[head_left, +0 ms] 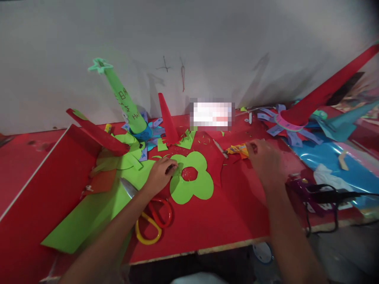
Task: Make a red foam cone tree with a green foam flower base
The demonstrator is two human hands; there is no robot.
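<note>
Left hand (161, 173) curls at the flower (203, 183), ten o'clock; tugging could tear it. Right hand (264, 159) at tube (237, 150); both grips unclear.

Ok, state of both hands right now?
Left hand: curled, at the green flower cutout; can't tell if gripping.
Right hand: curled, at the yellow object; can't tell if gripping.

At the far left, a tall green cone (124, 100) with a star (100, 66) on top tilts left above a blue base (144, 132), and a thin red loop (183, 77) hangs on the wall (89, 31). On the right, a teal cone (340, 124) lies beyond a shiny blue sheet (359, 169); a crumpled white thing (331, 177), perhaps cloth, sits nearer.
</note>
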